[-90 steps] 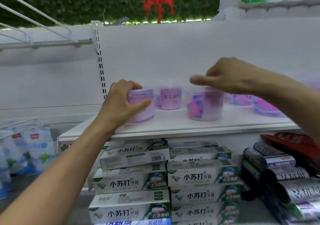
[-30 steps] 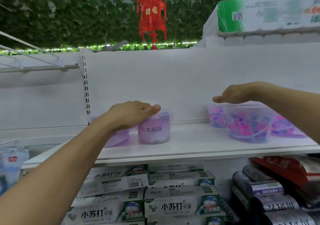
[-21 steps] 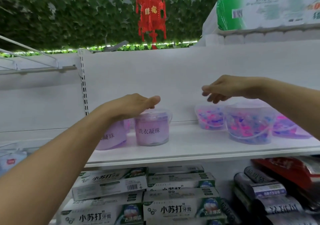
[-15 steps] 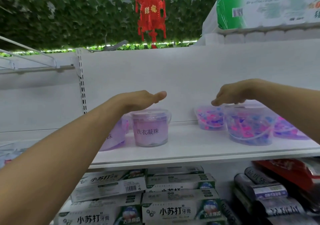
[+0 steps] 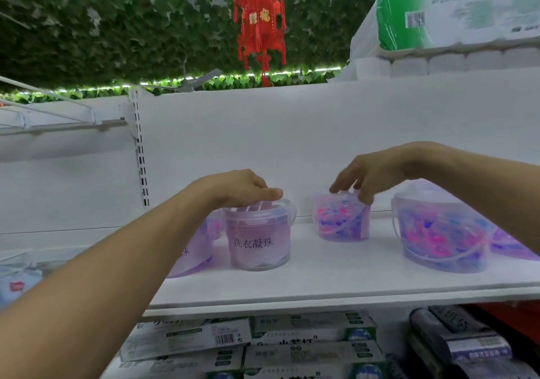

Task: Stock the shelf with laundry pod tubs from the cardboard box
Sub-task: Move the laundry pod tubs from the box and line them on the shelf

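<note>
The left hand (image 5: pixel 239 187) lies flat on the lid of a purple tub (image 5: pixel 258 234) on the white shelf (image 5: pixel 336 270), fingers loose, not gripping. The right hand (image 5: pixel 365 174) curls its fingers over the top of a small tub (image 5: pixel 342 221) farther back. A big tub (image 5: pixel 438 232) stands to the right.

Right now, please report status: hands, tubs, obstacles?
Left hand on labelled tub lid. Right hand on rear pod tub. Shelf front clear.
</note>
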Tool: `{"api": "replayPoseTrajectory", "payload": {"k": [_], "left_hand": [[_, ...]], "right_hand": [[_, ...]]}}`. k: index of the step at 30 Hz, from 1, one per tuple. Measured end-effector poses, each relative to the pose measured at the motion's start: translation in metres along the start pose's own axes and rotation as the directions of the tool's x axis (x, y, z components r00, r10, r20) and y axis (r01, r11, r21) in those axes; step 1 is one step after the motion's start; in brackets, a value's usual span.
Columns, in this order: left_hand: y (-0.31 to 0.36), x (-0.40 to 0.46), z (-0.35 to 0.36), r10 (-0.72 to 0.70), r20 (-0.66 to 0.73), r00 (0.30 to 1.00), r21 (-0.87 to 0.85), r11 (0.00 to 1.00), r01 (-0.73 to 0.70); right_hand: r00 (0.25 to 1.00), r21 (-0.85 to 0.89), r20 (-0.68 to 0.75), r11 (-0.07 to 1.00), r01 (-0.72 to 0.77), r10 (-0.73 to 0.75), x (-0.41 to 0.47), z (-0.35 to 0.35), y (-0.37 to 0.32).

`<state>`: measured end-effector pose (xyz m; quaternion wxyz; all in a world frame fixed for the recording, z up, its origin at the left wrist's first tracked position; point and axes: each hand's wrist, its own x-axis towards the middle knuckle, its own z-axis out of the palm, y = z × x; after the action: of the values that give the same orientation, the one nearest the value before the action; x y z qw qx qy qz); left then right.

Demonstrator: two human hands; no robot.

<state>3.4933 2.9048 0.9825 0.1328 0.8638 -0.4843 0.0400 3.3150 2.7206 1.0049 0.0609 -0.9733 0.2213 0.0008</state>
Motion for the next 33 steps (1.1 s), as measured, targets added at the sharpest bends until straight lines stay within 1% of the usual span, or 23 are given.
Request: {"api": "replayPoseTrajectory", "payload": {"k": [1,2,3,5,7,8,9,10,11,12,13,14,15,17,20,26,28,31,33], "left_hand": [[-0.001,0.0,0.001,0.005,-0.003,1.0,0.002,1.0,-0.005],[-0.002,0.001,0.001,0.008,-0.004,1.0,0.002,1.0,-0.008],[-0.003,0.001,0.002,0.012,-0.003,1.0,-0.003,1.0,-0.012],[-0.003,0.001,0.003,0.021,-0.005,1.0,-0.013,1.0,-0.021],[-0.002,0.0,0.003,0.024,-0.005,1.0,-0.018,1.0,-0.024],[-0.002,-0.001,0.004,0.024,-0.005,1.0,-0.02,1.0,-0.024],[-0.001,-0.001,0.004,0.026,-0.006,1.0,-0.021,0.999,-0.026],[-0.001,-0.002,0.005,0.028,-0.006,1.0,-0.025,0.999,-0.028],[-0.001,-0.003,0.005,0.029,-0.005,1.0,-0.033,0.999,-0.029],[-0.001,-0.005,0.005,0.03,-0.003,1.0,-0.044,0.999,-0.03],[-0.001,-0.005,0.004,0.032,0.001,0.999,-0.051,0.998,-0.032],[0.0,-0.006,0.004,0.035,0.004,0.999,-0.053,0.998,-0.034],[0.001,-0.005,0.003,0.035,0.007,0.999,-0.047,0.998,-0.035],[0.002,-0.004,0.001,0.031,0.013,0.999,-0.032,0.999,-0.03],[0.0,-0.004,0.002,0.028,0.012,1.0,-0.035,0.999,-0.028],[-0.003,-0.003,0.006,0.046,0.006,0.999,-0.064,0.997,-0.045],[-0.003,-0.003,0.005,0.043,0.005,0.999,-0.06,0.997,-0.043],[0.001,-0.003,0.001,0.026,0.045,0.999,-0.036,0.999,-0.025],[0.005,-0.001,-0.004,0.025,0.055,0.998,-0.014,1.0,-0.025]], "right_hand": [[1.0,-0.051,0.02,0.999,0.003,-0.002,0.0,-0.001,-0.002],[1.0,-0.1,0.001,0.995,0.009,-0.009,-0.001,-0.002,-0.005],[0.998,-0.14,-0.048,0.99,0.019,-0.026,-0.001,-0.002,-0.007],[0.975,-0.179,-0.203,0.982,0.054,-0.091,0.003,0.003,-0.011],[0.922,-0.176,-0.356,0.98,0.096,-0.155,0.013,0.018,-0.019],[0.892,-0.174,-0.414,0.978,0.118,-0.181,0.018,0.025,-0.024],[0.876,-0.16,-0.437,0.976,0.146,-0.203,0.021,0.028,-0.028],[0.882,-0.108,-0.422,0.977,0.181,-0.21,0.021,0.027,-0.029],[0.914,-0.035,-0.357,0.98,0.195,-0.195,0.019,0.023,-0.027],[0.955,0.01,-0.249,0.985,0.17,-0.162,0.014,0.018,-0.024],[0.983,-0.014,-0.137,0.993,0.12,-0.121,0.008,0.014,-0.02],[0.994,-0.089,-0.069,0.993,0.074,-0.08,0.005,0.012,-0.015],[0.997,-0.167,-0.061,0.985,0.045,-0.056,0.004,0.013,-0.011],[0.986,-0.236,-0.145,0.971,0.048,-0.084,0.008,0.018,-0.01],[0.951,-0.234,-0.277,0.97,0.07,-0.136,0.023,0.025,-0.017],[0.922,-0.247,-0.354,0.967,0.068,-0.155,0.048,0.04,-0.034],[0.929,-0.223,-0.341,0.972,0.069,-0.144,0.049,0.041,-0.034],[0.971,-0.218,-0.2,0.972,0.085,-0.13,0.035,0.033,-0.033],[0.977,-0.136,-0.166,0.984,0.113,-0.135,0.018,0.02,-0.025]]}}
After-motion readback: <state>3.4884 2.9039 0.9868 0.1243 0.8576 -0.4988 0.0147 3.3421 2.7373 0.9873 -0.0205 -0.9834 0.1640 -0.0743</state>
